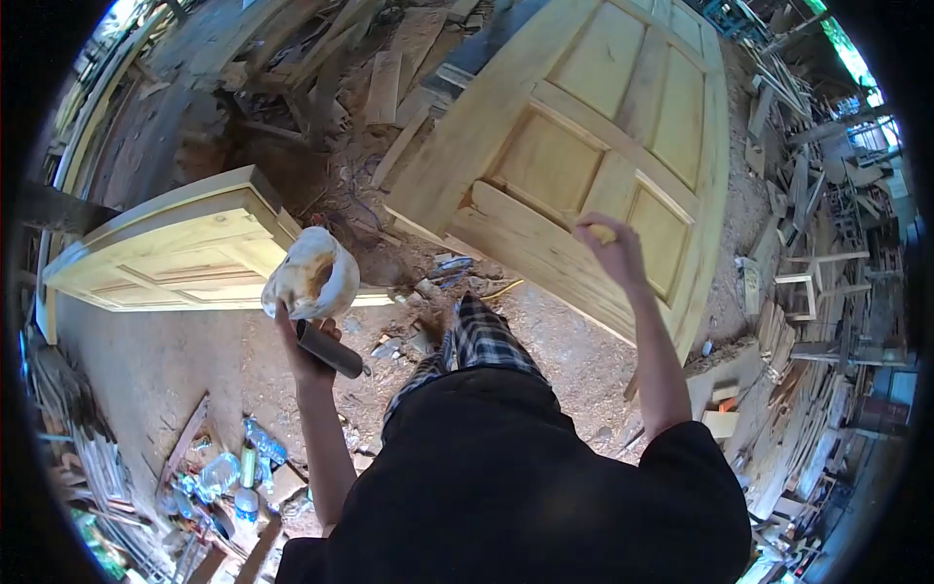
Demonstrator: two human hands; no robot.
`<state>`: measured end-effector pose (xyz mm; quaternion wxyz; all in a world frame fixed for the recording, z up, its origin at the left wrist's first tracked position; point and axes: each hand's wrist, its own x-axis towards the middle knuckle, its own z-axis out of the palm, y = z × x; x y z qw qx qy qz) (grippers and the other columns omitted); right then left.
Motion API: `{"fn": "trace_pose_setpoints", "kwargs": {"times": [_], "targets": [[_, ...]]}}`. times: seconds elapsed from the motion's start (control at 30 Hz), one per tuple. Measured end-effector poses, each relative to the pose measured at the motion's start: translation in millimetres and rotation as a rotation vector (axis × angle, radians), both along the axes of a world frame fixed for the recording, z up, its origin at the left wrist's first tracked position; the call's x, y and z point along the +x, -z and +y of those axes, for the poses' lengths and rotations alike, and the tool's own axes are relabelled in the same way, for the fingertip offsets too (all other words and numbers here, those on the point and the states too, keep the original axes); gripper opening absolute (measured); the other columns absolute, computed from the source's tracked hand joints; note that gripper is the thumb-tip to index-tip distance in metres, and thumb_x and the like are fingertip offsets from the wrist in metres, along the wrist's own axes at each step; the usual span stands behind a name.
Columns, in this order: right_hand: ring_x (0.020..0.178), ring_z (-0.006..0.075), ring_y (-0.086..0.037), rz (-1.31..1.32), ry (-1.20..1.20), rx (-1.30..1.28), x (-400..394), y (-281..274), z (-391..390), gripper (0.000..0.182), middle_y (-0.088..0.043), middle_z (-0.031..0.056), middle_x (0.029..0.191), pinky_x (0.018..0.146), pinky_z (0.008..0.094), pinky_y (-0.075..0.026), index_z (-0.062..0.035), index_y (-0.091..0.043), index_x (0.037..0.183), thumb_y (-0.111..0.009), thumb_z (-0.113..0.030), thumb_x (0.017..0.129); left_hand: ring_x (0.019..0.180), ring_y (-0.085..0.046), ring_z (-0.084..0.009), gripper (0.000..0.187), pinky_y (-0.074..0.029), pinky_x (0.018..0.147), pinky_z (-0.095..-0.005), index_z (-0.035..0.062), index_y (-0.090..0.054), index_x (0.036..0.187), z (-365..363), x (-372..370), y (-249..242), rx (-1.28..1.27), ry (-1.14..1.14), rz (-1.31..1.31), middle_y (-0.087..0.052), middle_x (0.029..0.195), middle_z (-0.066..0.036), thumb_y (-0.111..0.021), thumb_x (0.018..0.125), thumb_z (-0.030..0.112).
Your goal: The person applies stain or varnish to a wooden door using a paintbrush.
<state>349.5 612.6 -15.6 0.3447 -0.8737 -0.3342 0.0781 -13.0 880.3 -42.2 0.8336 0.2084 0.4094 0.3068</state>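
My left hand (313, 352) is closed round a whitish container (326, 277) with brown stains inside its open top, and a dark grey roll (331, 348) is held beneath it. Over the lower part of a pale wooden panelled door (593, 117), my right hand (615, 250) is closed on a small yellowish pad (602, 234). Whether the pad touches the wood I cannot tell. To the left, a second panelled door (175, 253) lies tilted near the container.
Plastic bottles (220, 473) and scraps lie on the ground at lower left. Wood pieces (384, 88) are piled at the top. A small wooden frame (813, 284) and stacked planks (778, 341) stand at right.
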Motion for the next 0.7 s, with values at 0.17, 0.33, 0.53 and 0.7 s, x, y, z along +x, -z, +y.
{"fn": "trace_pose_setpoints", "kwargs": {"times": [0.17,0.33,0.53,0.7], "targets": [[0.073,0.0258,-0.062,0.039,-0.360,-0.395,65,28,23,0.018,-0.065,0.0100,0.080,0.066,0.0358,-0.048,-0.0128,-0.065,0.083,-0.061,-0.028,0.075,0.050,-0.048,-0.0116,0.057,-0.040,0.045,-0.0231,0.0124,-0.044,0.109,4,21,-14,-0.027,-0.084,-0.056,-0.049,0.063,-0.002,-0.053,0.079,0.059],[0.079,0.0230,-0.061,-0.025,-0.381,-0.482,67,29,123,0.021,-0.065,0.0090,0.084,0.071,0.0351,-0.046,-0.0113,-0.065,0.083,-0.067,-0.028,0.072,0.047,-0.047,-0.0109,0.062,-0.041,0.044,-0.0231,0.0129,-0.042,0.113,4,4,0,-0.043,-0.117,0.036,-0.049,0.064,-0.002,-0.053,0.077,0.062],[0.077,0.0124,-0.059,0.300,-0.563,-0.112,98,39,188,0.020,-0.064,0.0047,0.084,0.069,0.0279,-0.047,-0.0089,-0.065,0.090,-0.065,-0.025,0.078,0.044,-0.045,-0.0096,0.065,-0.040,0.041,-0.0220,0.0132,-0.040,0.117,-8,33,-13,-0.055,-0.231,0.162,-0.046,0.061,0.000,-0.051,0.077,0.063],[0.074,0.0070,-0.057,0.310,-0.135,0.505,156,23,143,0.022,-0.065,0.0054,0.083,0.064,0.0236,-0.046,-0.0036,-0.064,0.090,-0.062,-0.024,0.083,0.046,-0.043,-0.0110,0.064,-0.039,0.042,-0.0229,0.0121,-0.040,0.116,-4,65,-25,-0.019,-0.234,0.120,-0.051,0.073,-0.003,-0.051,0.078,0.062]]}}
